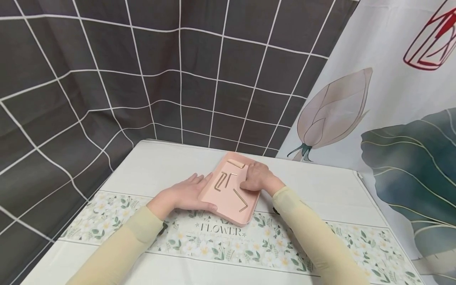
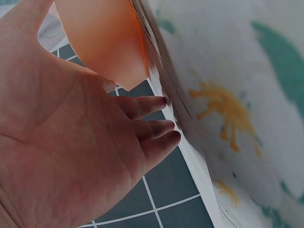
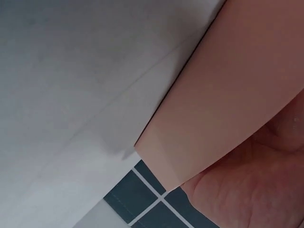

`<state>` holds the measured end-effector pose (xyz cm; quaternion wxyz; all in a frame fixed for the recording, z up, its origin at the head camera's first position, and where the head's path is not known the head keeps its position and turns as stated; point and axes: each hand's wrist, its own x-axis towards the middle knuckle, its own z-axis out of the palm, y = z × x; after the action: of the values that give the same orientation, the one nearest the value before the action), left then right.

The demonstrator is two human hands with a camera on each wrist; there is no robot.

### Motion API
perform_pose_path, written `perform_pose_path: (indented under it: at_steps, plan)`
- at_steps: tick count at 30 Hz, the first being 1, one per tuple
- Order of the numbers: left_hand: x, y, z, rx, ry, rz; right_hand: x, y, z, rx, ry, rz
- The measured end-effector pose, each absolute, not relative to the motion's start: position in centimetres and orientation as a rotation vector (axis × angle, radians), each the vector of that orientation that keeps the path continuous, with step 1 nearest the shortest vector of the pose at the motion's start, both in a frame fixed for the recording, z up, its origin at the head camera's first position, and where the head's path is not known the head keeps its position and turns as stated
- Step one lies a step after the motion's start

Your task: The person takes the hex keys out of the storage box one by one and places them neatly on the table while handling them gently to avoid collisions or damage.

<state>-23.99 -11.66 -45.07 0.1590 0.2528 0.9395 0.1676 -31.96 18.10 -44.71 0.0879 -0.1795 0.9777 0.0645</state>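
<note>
A pink tray [image 1: 228, 211] lies at a slant on the table and holds several gold L-shaped hex keys. One hex key [image 1: 236, 164] is by the far end, a few [image 1: 221, 181] lie near the middle, and another [image 1: 244, 200] is toward the near right corner. My left hand [image 1: 189, 194] rests against the tray's left side, fingers extended and thumb along the near edge. Across the right rim reaches my right hand [image 1: 257, 177], its fingers bent down inside the tray and thumb toward the middle. Its fingertips are hidden, so I cannot tell what they hold.
The white table [image 1: 153, 164] carries a flower-printed band [image 1: 199, 241] along its nearer part. Behind it hangs a dark curtain with white grid lines [image 1: 199, 91]. A pale curtain with large leaf prints [image 1: 356, 130] hangs at the right.
</note>
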Motion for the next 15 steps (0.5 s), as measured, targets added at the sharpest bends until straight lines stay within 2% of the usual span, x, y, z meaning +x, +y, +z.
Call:
perform_pose_path:
  at_steps: [15]
  plan:
    - [-23.96,-11.66,-44.99,0.726,2.686,0.464,-32.10,17.48,-44.43,-0.623,2.884,0.241]
